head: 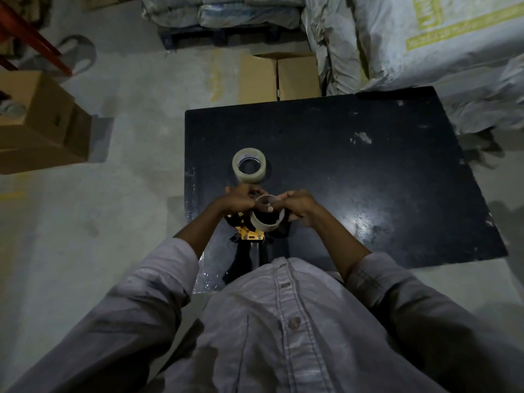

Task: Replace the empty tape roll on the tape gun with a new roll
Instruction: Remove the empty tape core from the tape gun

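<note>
A black and yellow tape gun (249,236) lies on the black table (368,171) near its front left edge. An empty brown cardboard roll (266,219) sits at the gun's hub. My left hand (239,199) and my right hand (297,205) both grip the rim of this empty roll from either side, above the gun. A new roll of clear tape (249,168) lies flat on the table just beyond my hands, apart from them. The gun's handle runs toward my body and is partly hidden by my shirt.
Cardboard boxes (42,123) are stacked on the floor at left. Two more boxes (280,76) stand behind the table. Large wrapped sacks (425,43) crowd the back right. A red metal frame (31,38) slants across the far left.
</note>
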